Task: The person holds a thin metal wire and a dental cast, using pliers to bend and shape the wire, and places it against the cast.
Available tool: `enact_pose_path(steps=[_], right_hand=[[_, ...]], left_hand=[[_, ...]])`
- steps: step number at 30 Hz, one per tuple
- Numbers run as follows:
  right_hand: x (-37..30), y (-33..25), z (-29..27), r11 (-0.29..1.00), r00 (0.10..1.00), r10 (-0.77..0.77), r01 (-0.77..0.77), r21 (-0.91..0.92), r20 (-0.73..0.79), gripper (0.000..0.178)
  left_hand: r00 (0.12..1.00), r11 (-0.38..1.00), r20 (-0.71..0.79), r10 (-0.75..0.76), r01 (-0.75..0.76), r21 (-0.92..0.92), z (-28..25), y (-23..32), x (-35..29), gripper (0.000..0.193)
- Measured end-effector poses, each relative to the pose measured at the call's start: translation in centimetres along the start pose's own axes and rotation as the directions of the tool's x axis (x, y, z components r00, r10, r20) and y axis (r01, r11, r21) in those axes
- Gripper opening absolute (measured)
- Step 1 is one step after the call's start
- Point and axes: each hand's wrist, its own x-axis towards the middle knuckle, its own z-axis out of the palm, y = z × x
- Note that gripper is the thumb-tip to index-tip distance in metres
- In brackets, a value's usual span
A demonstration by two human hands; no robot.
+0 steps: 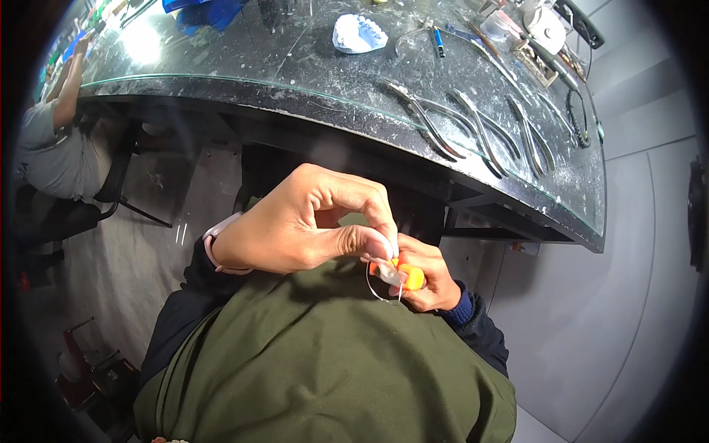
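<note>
In front of my chest, my left hand (317,221) is closed in a pinch, thumb against forefinger. A thin bent wire (371,289) curves down from those fingertips in an open loop. Its other end meets a small yellow-and-orange tool (413,277) with a greyish metal part. My right hand (436,275) wraps round this tool, fingers closed; its exact kind is partly hidden by my fingers. Both hands nearly touch at the fingertips, above the green apron (332,354).
Ahead stands a dark, dusty workbench (295,66) with a glass top edge. On it lie several steel pliers (484,133), a pale blue dental cast (358,34), a small blue pen-like item (439,43) and clustered equipment (546,33). A seated person (63,148) is at far left.
</note>
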Motion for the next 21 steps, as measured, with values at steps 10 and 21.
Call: enact_pose_path(steps=[10,21], right_hand=[[-2.1,-4.0,-6.9,0.912,0.809,-0.232,-0.013,-0.410,-0.541,0.013],[-4.8,-4.4,-19.7,0.249,0.530,-0.245,-0.775,-0.581,-0.812,0.028]], left_hand=[[0.982,0.996,-0.175,0.076,-0.069,0.048,0.2,0.4,0.0,0.021],[0.910,0.953,-0.284,0.303,-0.289,0.089,0.5,0.0,0.5,0.015]])
